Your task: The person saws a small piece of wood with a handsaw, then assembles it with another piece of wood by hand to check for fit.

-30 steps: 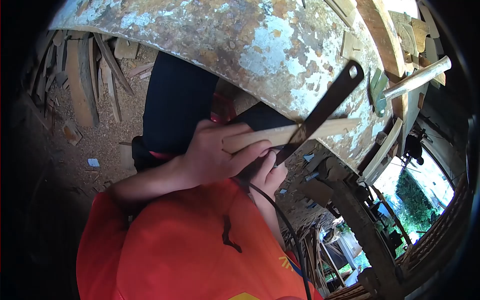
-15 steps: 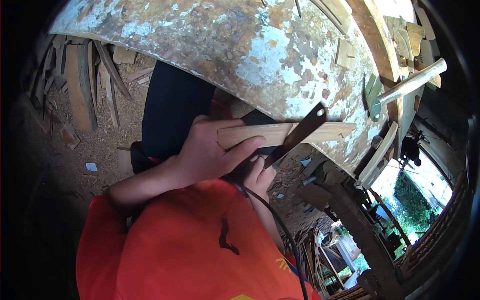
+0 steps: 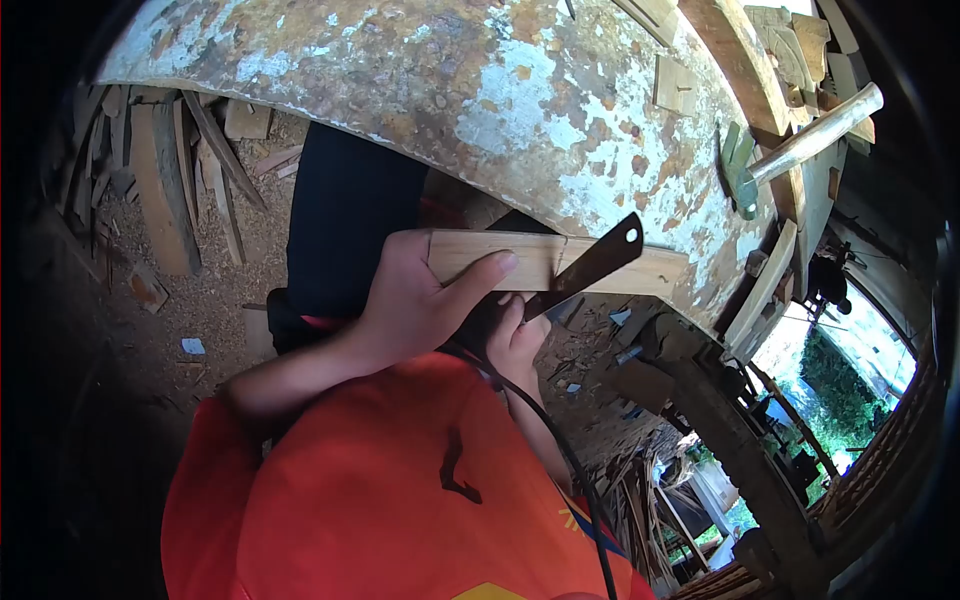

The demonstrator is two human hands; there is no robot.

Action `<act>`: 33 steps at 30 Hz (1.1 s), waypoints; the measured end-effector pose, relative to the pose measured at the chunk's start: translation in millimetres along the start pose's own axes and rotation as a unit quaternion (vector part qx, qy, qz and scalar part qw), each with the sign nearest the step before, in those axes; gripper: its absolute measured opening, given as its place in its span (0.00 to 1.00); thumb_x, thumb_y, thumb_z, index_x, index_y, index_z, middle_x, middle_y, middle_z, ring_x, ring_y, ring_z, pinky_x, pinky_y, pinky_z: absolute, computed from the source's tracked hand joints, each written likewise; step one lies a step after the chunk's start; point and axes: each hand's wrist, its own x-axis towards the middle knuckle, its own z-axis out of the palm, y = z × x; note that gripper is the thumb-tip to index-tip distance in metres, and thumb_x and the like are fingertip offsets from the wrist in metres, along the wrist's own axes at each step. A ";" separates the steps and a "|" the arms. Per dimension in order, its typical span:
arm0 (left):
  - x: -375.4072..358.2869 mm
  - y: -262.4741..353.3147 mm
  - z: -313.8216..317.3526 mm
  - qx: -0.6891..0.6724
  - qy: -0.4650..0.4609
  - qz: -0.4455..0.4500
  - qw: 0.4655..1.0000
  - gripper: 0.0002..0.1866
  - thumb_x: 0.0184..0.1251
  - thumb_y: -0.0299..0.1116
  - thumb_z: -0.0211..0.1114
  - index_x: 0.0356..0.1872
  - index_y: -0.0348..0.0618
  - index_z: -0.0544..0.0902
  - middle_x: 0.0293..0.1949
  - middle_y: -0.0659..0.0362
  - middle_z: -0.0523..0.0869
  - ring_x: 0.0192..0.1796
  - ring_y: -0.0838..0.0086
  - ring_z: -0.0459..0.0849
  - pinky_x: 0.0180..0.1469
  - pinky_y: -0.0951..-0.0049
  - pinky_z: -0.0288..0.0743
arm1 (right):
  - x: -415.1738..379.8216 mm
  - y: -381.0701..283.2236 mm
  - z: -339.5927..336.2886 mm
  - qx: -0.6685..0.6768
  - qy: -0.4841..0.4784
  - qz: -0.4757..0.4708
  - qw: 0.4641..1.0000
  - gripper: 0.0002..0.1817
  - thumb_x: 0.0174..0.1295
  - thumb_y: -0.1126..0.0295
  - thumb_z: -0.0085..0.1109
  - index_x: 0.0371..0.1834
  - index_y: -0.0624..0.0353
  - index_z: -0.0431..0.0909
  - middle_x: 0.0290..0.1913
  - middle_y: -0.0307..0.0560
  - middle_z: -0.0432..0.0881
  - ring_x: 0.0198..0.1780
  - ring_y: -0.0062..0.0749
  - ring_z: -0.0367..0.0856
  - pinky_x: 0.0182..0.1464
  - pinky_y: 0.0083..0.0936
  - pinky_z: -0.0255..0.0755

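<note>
Both hands closed: left (image 3: 415, 300) on wooden strip (image 3: 560, 263), right (image 3: 515, 340) on saw blade (image 3: 590, 268).

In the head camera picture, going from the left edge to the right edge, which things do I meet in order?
Pile of wood scraps on the ground → left hand gripping the wooden strip → dark saw blade crossing the strip → green-headed hammer on the rusty table → green trees outside.

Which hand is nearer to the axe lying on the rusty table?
Right. The right hand grips the saw blade below the wood strip, toward the axe. The left hand grips the strip's far end, farther away.
</note>
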 end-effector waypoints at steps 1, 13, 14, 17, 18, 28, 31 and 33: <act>2.4 -0.2 -4.7 0.036 -0.009 0.004 0.999 0.15 0.77 0.36 0.76 0.42 0.29 0.92 0.33 0.55 0.95 0.37 0.82 0.91 0.37 0.75 0.82 | -5.2 5.9 -0.1 0.005 -0.005 0.006 1.000 0.09 0.80 0.76 0.51 0.41 0.65 0.81 0.23 0.51 0.80 0.24 0.41 0.85 0.31 0.38 0.75; -3.3 25.5 -14.3 -0.007 -0.007 -0.061 0.998 0.20 0.86 0.44 0.68 0.41 0.34 0.89 0.24 0.67 0.84 0.24 0.88 0.77 0.25 0.80 0.68 | -6.9 -28.7 -4.5 0.129 -0.027 0.104 0.986 0.12 0.85 0.72 0.51 0.42 0.63 0.81 0.23 0.44 0.75 0.22 0.26 0.76 0.29 0.28 0.69; -2.7 27.0 -13.9 -0.002 -0.005 -0.052 0.999 0.20 0.86 0.44 0.68 0.40 0.34 0.89 0.24 0.67 0.84 0.24 0.88 0.77 0.25 0.80 0.67 | -7.3 -31.5 -5.4 0.132 -0.022 0.107 0.985 0.12 0.85 0.72 0.51 0.41 0.63 0.81 0.22 0.44 0.75 0.22 0.26 0.76 0.29 0.29 0.69; -0.4 32.2 -12.1 0.021 0.005 -0.026 0.999 0.20 0.86 0.44 0.68 0.39 0.35 0.89 0.23 0.67 0.84 0.23 0.89 0.77 0.24 0.81 0.65 | -3.8 -43.1 -16.2 0.147 -0.056 0.136 0.978 0.13 0.86 0.71 0.51 0.40 0.63 0.80 0.22 0.44 0.75 0.22 0.27 0.76 0.29 0.29 0.68; 1.3 35.4 -11.2 0.035 0.012 -0.015 0.999 0.20 0.86 0.43 0.68 0.39 0.35 0.89 0.24 0.67 0.84 0.23 0.89 0.77 0.24 0.80 0.66 | -1.2 -46.4 -22.6 0.153 -0.076 0.149 0.974 0.14 0.86 0.70 0.50 0.40 0.63 0.80 0.22 0.44 0.74 0.21 0.27 0.76 0.28 0.30 0.68; 3.1 47.5 -0.8 0.071 0.035 0.053 0.995 0.16 0.86 0.37 0.68 0.37 0.35 0.87 0.24 0.65 0.85 0.24 0.88 0.79 0.26 0.81 0.69 | 0.0 -76.7 -62.9 0.126 -0.097 0.184 0.970 0.12 0.84 0.71 0.53 0.40 0.63 0.80 0.23 0.51 0.77 0.22 0.42 0.80 0.30 0.35 0.71; 3.1 40.8 -0.7 0.082 0.036 0.059 0.994 0.15 0.86 0.36 0.68 0.37 0.36 0.86 0.23 0.66 0.84 0.23 0.87 0.78 0.25 0.81 0.67 | -1.4 -68.7 -54.7 0.142 -0.089 0.183 0.969 0.12 0.84 0.71 0.53 0.39 0.63 0.80 0.22 0.49 0.76 0.22 0.36 0.79 0.30 0.33 0.70; 1.8 38.5 -1.8 0.064 0.035 0.059 0.996 0.15 0.87 0.36 0.67 0.38 0.36 0.85 0.22 0.66 0.82 0.21 0.87 0.77 0.24 0.81 0.66 | -3.5 -59.0 -50.8 0.212 -0.123 0.220 0.944 0.12 0.84 0.71 0.53 0.39 0.63 0.80 0.22 0.46 0.75 0.22 0.32 0.77 0.31 0.31 0.70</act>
